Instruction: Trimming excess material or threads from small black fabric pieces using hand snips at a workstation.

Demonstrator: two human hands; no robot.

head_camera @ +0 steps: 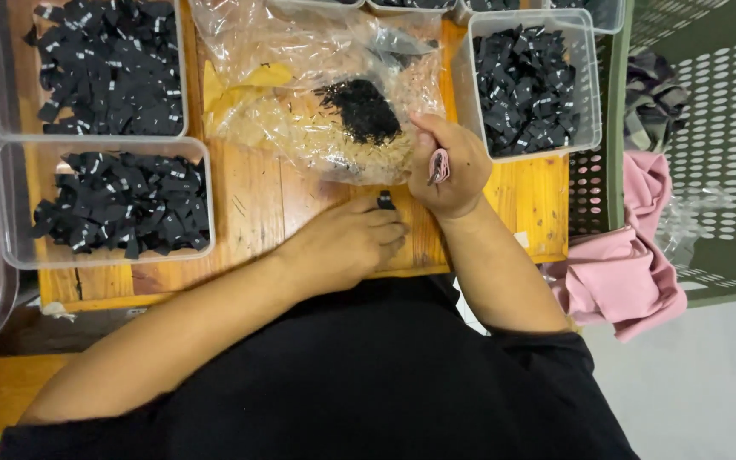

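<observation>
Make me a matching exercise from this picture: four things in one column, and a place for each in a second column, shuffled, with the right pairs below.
Things:
1. pink cloth
2. clear plastic bag
3. small black label piece
4. pink tool

Places:
A. in the right hand
B. at the fingertips of the left hand
C. at the back of the wooden table, between the clear tubs
D. hanging out of the green basket, right of the table

Pairs: 1-D, 2-C, 3-B, 4-A
</observation>
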